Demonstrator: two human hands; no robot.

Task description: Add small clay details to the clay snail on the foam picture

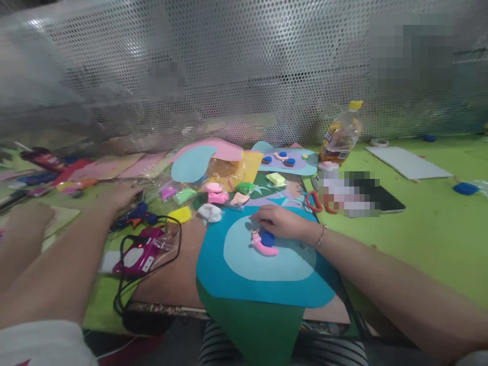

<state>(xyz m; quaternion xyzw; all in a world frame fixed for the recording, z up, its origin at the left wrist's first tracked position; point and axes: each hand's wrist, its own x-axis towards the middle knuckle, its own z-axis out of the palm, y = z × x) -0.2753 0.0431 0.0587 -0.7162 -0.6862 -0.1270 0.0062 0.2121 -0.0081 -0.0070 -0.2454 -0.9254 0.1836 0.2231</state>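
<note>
My right hand (284,222), with a bracelet at the wrist, rests over a light blue rounded sheet (244,262) laid on a darker blue sheet (229,288). Its fingers are loosely bent and apart, holding nothing I can see. Just below them lies a pink clay snail (266,248) with a blue shell (268,239). My left hand (124,197) reaches out to the left, blurred, close to a dark item (141,195) I cannot make out. Whether its fingers grip that item cannot be told. Near it lies a blue glue gun (131,217).
Clay packets (185,195) lie beyond the blue sheets. A magenta device (139,254) trails a black cable. Red-handled scissors (313,202), a bottle (342,134) and a dark tablet-like slab (387,198) are at right. Another person's arm (21,234) appears at far left.
</note>
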